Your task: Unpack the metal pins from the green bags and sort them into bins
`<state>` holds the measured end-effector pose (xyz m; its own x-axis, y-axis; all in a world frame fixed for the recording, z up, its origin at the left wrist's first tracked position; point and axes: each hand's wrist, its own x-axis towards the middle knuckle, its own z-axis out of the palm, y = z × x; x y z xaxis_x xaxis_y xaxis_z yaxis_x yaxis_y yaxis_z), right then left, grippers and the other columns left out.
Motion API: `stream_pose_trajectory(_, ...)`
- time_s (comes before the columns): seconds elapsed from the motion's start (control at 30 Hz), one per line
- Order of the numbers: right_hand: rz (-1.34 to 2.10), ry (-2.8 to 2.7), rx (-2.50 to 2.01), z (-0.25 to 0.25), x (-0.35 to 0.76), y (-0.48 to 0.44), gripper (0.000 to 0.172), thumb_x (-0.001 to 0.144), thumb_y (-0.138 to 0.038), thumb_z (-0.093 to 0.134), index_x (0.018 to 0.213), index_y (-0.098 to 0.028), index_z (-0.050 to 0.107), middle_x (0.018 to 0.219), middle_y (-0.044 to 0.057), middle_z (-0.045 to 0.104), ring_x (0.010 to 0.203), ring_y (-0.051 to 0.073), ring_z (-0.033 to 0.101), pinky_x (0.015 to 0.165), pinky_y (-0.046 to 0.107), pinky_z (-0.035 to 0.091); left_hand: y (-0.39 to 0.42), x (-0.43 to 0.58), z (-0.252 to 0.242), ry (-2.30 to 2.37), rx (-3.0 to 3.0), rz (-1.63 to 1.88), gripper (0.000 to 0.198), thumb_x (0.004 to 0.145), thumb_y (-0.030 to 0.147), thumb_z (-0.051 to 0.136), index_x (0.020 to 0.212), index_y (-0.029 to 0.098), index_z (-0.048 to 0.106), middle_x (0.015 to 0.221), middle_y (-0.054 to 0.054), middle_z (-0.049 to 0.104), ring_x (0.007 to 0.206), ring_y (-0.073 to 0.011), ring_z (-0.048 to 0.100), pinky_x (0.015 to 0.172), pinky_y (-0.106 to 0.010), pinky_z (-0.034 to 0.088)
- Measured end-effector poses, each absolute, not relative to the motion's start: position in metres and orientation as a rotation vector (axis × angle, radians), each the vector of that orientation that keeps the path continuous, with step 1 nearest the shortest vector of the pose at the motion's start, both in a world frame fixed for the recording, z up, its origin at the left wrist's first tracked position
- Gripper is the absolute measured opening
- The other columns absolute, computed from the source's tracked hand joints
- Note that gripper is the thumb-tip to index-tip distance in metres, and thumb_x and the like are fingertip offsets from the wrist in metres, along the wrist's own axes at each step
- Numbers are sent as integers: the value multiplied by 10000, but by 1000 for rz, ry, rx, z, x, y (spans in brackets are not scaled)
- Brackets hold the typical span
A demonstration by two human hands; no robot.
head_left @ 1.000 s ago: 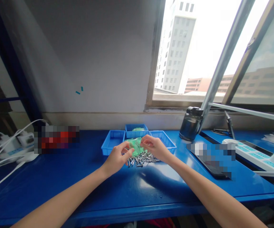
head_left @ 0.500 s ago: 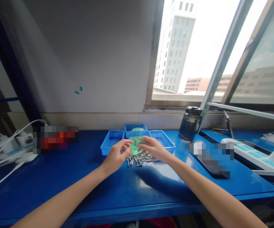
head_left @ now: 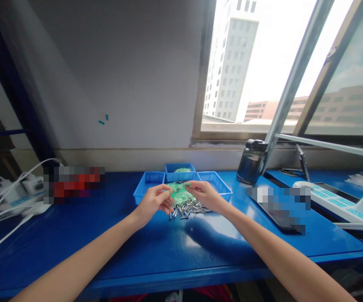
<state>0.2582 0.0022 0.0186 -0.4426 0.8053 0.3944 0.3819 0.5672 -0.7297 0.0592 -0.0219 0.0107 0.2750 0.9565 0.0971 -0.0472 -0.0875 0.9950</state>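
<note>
My left hand [head_left: 153, 201] and my right hand [head_left: 206, 195] both pinch a small green plastic bag [head_left: 179, 192] held between them, just above a pile of small metal pins [head_left: 186, 209] on the blue bench. The left hand grips the bag's left edge. Its right side is held by the right hand. Behind the hands stand three blue trays: a left tray [head_left: 147, 188], a middle tray [head_left: 179, 169] with more green bags inside, and a right tray [head_left: 218, 185].
A dark jar [head_left: 250, 162] stands at the back right by a slanted metal pole [head_left: 290, 84]. A white power strip [head_left: 335, 198] and a dark flat device lie at right. White plugs and cables [head_left: 14, 189] lie at left. A window fills the upper right.
The green bag has turned from more upright to flatter and lower between my hands, closer to the pin pile. Both hands stayed in nearly the same place.
</note>
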Motion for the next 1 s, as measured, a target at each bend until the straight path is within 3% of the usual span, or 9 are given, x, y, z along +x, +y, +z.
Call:
stream_pose_trajectory(0.07,928,-2054,-899,21,260,1,287,843,-342,465,945,-147,648,616,7,555,583,112,498,517,219,425,-22,59,13,870,1260,1118,277,718,361,627,855,135,542,709,-35,657,602,-155,646,504,-219,488)
stream_pose_trajectory(0.2,1012,-2074,-805,27,262,-2,310,790,-233,488,1058,-176,634,968,45,639,740,132,560,607,237,484,-23,58,15,842,1235,1165,327,742,380,611,896,93,585,771,-71,655,684,-171,652,585,-242,514)
stream_pose_trajectory(0.4,916,-2091,-830,31,262,-4,268,812,-175,423,954,-165,650,933,47,643,760,135,574,657,251,501,-23,60,13,963,1293,1216,603,677,307,703,1180,183,394,743,-2,619,667,-175,665,587,-253,517)
stream_pose_trajectory(0.6,428,-2130,-949,21,255,-5,238,848,-330,481,979,-214,643,995,78,563,814,152,552,686,281,493,-16,58,6,1047,1511,1259,330,695,353,658,926,128,585,787,-51,675,736,-197,646,720,-327,519)
stream_pose_trajectory(0.7,559,-2137,-926,17,250,-9,285,840,-382,500,1053,-228,608,1028,73,545,842,143,573,683,256,501,-18,58,4,1068,1734,1296,255,731,344,624,889,148,656,906,-63,680,896,-219,613,853,-333,463)
stream_pose_trajectory(0.83,870,-2049,-867,13,244,-11,373,806,-420,543,1121,-220,536,1095,70,547,894,157,590,686,254,512,-26,60,7,1000,1960,1283,257,779,312,574,981,186,670,1030,-64,636,1004,-214,561,924,-326,410)
stream_pose_trajectory(1.0,1168,-1899,-781,16,246,-6,279,814,-397,526,962,-161,542,865,35,610,699,126,617,617,253,519,-29,61,10,971,2044,1271,227,812,287,529,981,196,650,1026,-59,593,981,-184,547,870,-291,438)
